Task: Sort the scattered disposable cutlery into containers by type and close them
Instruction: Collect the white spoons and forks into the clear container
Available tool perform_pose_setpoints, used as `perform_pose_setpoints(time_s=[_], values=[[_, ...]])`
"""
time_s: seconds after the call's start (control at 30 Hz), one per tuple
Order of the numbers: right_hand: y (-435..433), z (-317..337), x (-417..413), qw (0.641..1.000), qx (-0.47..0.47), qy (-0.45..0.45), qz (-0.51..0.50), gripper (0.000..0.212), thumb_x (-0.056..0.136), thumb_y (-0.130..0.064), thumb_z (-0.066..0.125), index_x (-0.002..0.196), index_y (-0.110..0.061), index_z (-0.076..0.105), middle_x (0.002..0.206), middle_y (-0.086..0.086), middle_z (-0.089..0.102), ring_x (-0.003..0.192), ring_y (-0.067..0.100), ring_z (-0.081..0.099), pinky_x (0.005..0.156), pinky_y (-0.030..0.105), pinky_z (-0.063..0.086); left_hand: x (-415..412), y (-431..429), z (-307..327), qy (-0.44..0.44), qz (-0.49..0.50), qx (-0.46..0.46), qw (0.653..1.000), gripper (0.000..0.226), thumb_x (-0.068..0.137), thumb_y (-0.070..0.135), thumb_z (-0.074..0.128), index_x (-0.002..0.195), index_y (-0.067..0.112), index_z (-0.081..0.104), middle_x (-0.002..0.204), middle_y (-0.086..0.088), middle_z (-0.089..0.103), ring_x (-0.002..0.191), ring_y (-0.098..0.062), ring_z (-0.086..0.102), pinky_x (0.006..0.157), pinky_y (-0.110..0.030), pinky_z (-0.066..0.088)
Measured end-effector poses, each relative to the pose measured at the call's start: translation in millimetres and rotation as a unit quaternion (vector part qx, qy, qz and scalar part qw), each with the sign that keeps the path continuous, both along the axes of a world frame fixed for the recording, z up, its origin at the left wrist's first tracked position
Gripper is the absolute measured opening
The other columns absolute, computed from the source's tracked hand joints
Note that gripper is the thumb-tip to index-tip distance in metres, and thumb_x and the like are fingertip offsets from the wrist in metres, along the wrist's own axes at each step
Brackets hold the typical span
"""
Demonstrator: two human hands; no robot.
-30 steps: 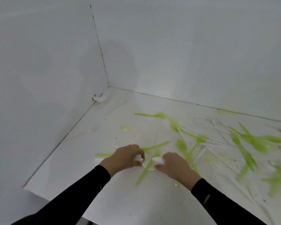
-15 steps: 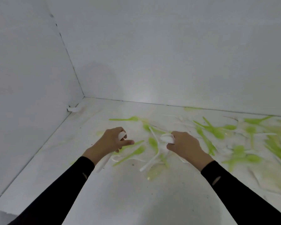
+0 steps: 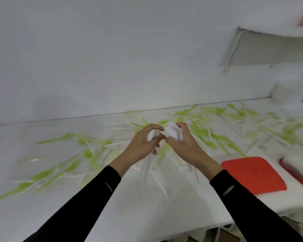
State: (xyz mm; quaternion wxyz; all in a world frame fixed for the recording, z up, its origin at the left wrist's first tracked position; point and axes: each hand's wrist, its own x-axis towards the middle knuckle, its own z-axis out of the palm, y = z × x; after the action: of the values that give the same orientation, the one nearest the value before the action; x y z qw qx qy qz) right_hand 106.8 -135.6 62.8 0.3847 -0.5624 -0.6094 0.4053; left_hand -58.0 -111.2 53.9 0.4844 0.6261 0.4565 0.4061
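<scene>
Curling round white plastic spoons [image 3: 171, 131], the left hand [image 3: 141, 145] and right hand [image 3: 184, 144] meet above the white table [image 3: 147, 217]. Green plastic cutlery [image 3: 42, 175] lies scattered far and left; a flat red lid [image 3: 252, 175] lies near right.

No text, label, brand, number or sign is legible on the cutlery [image 3: 66, 136] or the red lid [image 3: 254, 173]; the view is blurred.

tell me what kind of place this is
Probably a staged sorting station, not a kitchen: a white-covered table boxed in by plain white walls, green and white disposable cutlery strewn across it, and a red lid beside a red-rimmed container at the right.
</scene>
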Motion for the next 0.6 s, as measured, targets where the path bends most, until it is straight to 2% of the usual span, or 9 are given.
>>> perform_pose_setpoints(time_s=[0.07, 0.13, 0.23, 0.3, 0.43, 0.53, 0.6], values=[[-11.4, -1.0, 34.7, 0.993, -0.059, 0.097, -0.021, 0.015, 0.095, -0.020, 0.049, 0.107, -0.026, 0.043, 0.068, -0.005, 0.046, 0.046, 0.008, 0.038, 0.046, 0.023, 0.031, 40.9, -4.4, -2.3, -0.044, -0.020, -0.016, 0.999, 0.009, 0.096, 0.014, 0.061, 0.101, 0.020, 0.065, 0.078, 0.001, 0.062, 0.065, -0.015, 0.053, 0.052, -0.030, 0.048], [-23.8, -2.4, 71.3, 0.983, -0.080, 0.161, -0.043, 0.004, 0.098, -0.019, 0.047, 0.101, -0.018, 0.044, 0.069, 0.000, 0.050, 0.045, 0.011, 0.035, 0.043, 0.022, 0.027, 81.7, -10.2, -6.1, -0.085, -0.043, -0.039, 0.995, 0.010, 0.095, 0.022, 0.063, 0.100, 0.014, 0.065, 0.074, 0.001, 0.056, 0.065, -0.016, 0.049, 0.051, -0.029, 0.045], [-43.1, -4.5, 117.4, 0.985, -0.078, 0.150, -0.044, 0.027, 0.099, -0.029, 0.055, 0.106, -0.004, 0.048, 0.075, 0.005, 0.064, 0.052, 0.018, 0.052, 0.044, 0.026, 0.041, 135.0, -19.4, -8.4, -0.106, -0.098, -0.058, 0.988, 0.016, 0.091, 0.019, 0.068, 0.102, 0.010, 0.061, 0.069, -0.002, 0.056, 0.060, -0.016, 0.050, 0.050, -0.025, 0.043], [-54.1, -5.3, 143.8, 0.982, -0.074, 0.165, -0.050, 0.033, 0.098, -0.031, 0.058, 0.109, -0.003, 0.046, 0.078, 0.013, 0.069, 0.058, 0.022, 0.058, 0.048, 0.029, 0.048, 168.2, -23.0, -9.7, -0.098, -0.123, -0.064, 0.985, 0.022, 0.089, 0.017, 0.071, 0.104, 0.006, 0.060, 0.065, -0.007, 0.056, 0.052, -0.014, 0.049, 0.049, -0.024, 0.042], [-65.9, -4.9, 192.5, 0.975, -0.076, 0.188, -0.095, 0.035, 0.096, -0.032, 0.061, 0.115, -0.009, 0.042, 0.085, 0.017, 0.072, 0.061, 0.024, 0.064, 0.054, 0.032, 0.054, 227.4, -16.2, -14.3, -0.089, -0.135, -0.072, 0.984, 0.026, 0.089, 0.021, 0.071, 0.100, 0.000, 0.061, 0.071, -0.011, 0.058, 0.053, -0.019, 0.051, 0.052, -0.029, 0.043], [-70.6, -6.5, 228.7, 0.968, -0.068, 0.189, -0.152, 0.040, 0.095, -0.036, 0.061, 0.122, -0.016, 0.039, 0.079, 0.009, 0.068, 0.059, 0.025, 0.063, 0.055, 0.035, 0.057, 272.6, -6.6, -15.8, -0.048, -0.155, -0.048, 0.985, 0.020, 0.090, 0.028, 0.070, 0.098, 0.011, 0.063, 0.079, -0.005, 0.066, 0.061, -0.017, 0.060, 0.060, -0.030, 0.049], [-70.9, -7.4, 250.6, 0.967, -0.052, 0.172, -0.182, 0.043, 0.095, -0.038, 0.060, 0.128, -0.022, 0.037, 0.082, 0.010, 0.066, 0.056, 0.025, 0.062, 0.054, 0.036, 0.057, 300.4, -1.6, -13.9, -0.026, -0.162, -0.016, 0.986, 0.012, 0.092, 0.027, 0.066, 0.098, 0.017, 0.064, 0.084, -0.001, 0.068, 0.067, -0.011, 0.062, 0.064, -0.024, 0.048]])
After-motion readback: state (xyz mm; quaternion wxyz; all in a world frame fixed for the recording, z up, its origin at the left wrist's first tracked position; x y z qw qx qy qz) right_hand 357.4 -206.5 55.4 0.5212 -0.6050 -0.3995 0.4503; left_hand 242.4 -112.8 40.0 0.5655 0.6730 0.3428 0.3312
